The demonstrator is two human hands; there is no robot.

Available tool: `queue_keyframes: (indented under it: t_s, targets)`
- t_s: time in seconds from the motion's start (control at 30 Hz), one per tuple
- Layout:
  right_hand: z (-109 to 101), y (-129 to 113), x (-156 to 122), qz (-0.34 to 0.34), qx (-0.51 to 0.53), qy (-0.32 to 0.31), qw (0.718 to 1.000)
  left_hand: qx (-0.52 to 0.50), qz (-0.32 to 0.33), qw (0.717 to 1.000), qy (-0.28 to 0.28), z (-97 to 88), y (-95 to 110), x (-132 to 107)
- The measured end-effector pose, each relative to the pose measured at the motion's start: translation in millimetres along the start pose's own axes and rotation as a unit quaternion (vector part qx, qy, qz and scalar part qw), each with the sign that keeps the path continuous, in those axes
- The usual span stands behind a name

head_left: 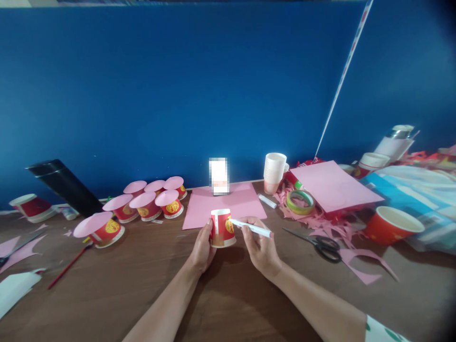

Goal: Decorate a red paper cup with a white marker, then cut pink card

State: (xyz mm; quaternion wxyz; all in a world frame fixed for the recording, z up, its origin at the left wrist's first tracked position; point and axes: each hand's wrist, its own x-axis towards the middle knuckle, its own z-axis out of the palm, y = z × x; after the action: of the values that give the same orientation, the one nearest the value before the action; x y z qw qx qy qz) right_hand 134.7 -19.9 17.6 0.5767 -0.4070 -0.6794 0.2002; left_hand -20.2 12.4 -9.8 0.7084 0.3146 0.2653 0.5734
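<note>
Left hand point(201, 249): wrapping thumb and fingers closed round the left side of the paper cup point(223, 229); pinning it upside down, rim pressing on the table point(221, 304).
Right hand point(260, 247): pinching the marker point(250, 228) in a closed writing grip; laying its tip against the cup's right wall, near the yellow emblem.
Cup position: standing near the middle of the table, between both hands, just nearer than the pink sheet point(224, 202).
Handling: likely weighing next to nothing and denting easily, being thin coated paper; probably sliding under sideways pen pressure; seeming safest gripped low round the rolled rim, lightly, without squeezing the wall.
Surfaces: showing glossy red print and a white band on the tapered cup; smooth white plastic on the marker barrel; matte brown wood grain below.
Left side: crowding with inverted red cups point(146, 205) wearing round pink paper discs; leaning beyond them, a black cylinder point(64, 185); lying nearer, a thin red pencil point(67, 267).
Right side: lying open-bladed, black-handled scissors point(322, 244) beside pink paper scraps point(322, 222); resting farther back, a tape roll point(300, 202), a stack of plain cups point(274, 172) and a flat pink board point(333, 185); standing upright at far right, an open red cup point(392, 225).
</note>
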Motion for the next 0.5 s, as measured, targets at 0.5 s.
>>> queue_keyframes:
  t_s: [0.5]
  targets:
    - [-0.6,-2.5,-0.8,-0.007,-0.031,-0.011,0.999,0.001,0.001,1.0,0.008,-2.1,-1.1,1.0]
